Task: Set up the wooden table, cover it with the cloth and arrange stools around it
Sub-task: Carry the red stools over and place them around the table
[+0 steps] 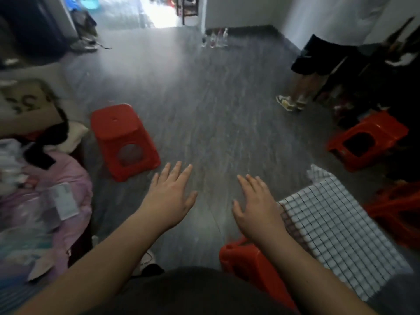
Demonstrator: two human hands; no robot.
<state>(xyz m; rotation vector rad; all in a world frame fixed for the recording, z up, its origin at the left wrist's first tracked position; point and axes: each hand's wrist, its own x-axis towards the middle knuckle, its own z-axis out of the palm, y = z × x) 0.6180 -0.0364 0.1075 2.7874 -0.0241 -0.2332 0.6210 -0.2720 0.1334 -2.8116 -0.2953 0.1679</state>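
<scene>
"Two hands spread, holding nothing: left hand (169,196), right hand (256,205). Cloth?"
"Checked cloth (336,228) near right, just beside right hand. Soft, light, I judge; pinch two corners. Red stool (122,139) left: stiff, grip seat rim."

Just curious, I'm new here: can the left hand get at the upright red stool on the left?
Probably yes: the left hand is open and empty, and only bare floor lies between it and the red stool.
</scene>
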